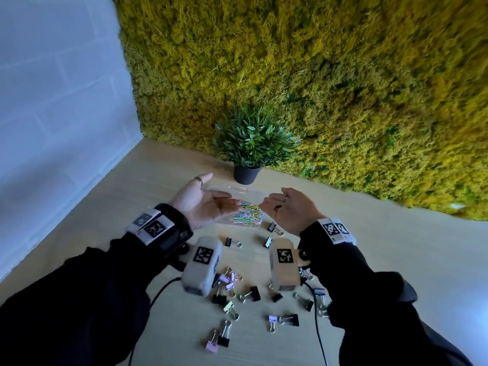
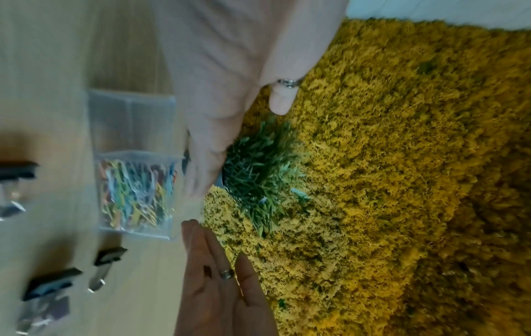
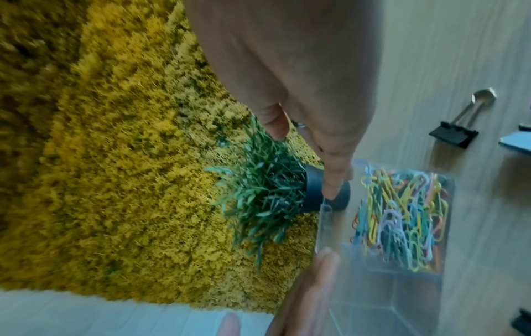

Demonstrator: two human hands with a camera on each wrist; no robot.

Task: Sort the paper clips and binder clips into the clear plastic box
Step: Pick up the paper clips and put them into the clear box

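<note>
The clear plastic box (image 1: 235,190) lies on the wooden table (image 1: 383,249), with a heap of coloured paper clips (image 1: 249,213) in its near-right compartment. Another compartment (image 2: 130,122) looks empty. My left hand (image 1: 211,199) and right hand (image 1: 276,203) are both over the box, palms up, fingers straight, holding nothing. Whether they touch the box I cannot tell. Several binder clips (image 1: 253,293), black, lilac and pale green, lie scattered on the table nearer to me. In the right wrist view the paper clips (image 3: 402,222) show through the box wall, and a black binder clip (image 3: 457,133) lies beside them.
A small potted plant (image 1: 247,174) stands just behind the box, against a yellow-green moss wall (image 1: 317,75). A white wall (image 1: 52,114) borders the table's left side. Black cables (image 1: 318,326) run across the near table among the clips.
</note>
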